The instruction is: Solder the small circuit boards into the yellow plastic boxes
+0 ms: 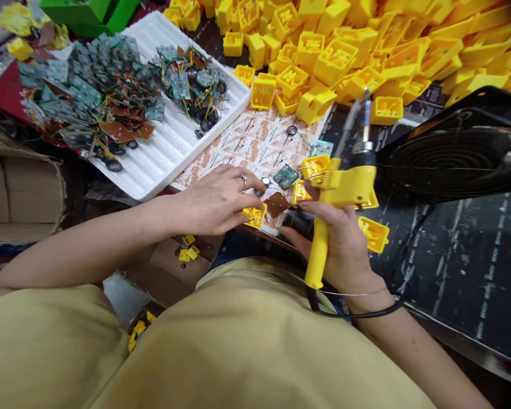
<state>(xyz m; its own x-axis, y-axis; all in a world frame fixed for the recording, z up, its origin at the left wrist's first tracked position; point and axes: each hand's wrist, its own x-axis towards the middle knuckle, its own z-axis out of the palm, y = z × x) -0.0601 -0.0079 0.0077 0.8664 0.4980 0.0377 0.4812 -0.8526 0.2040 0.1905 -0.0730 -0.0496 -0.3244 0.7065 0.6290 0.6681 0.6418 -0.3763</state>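
My right hand (344, 244) is closed around a yellow soldering gun (344, 187), its metal tip pointing up and away and its black cord trailing over my wrist. Thumb and index finger of my left hand (213, 199) are on a small yellow plastic housing (255, 217) at the table's front edge. Another finger reaches a small round speaker (264, 183). Between the hands lie a brown circuit board (276, 204) and a green circuit board (287, 176) with thin wires. More yellow housings (315, 166) sit behind and partly beneath the soldering gun.
A white foam tray (153, 165) at left carries heaped circuit boards (97, 91) with wired speakers. Yellow housings (336, 59) are piled along the back. A black fan (451, 147) stands at right. Cardboard boxes (21, 187) are at left and below the table edge.
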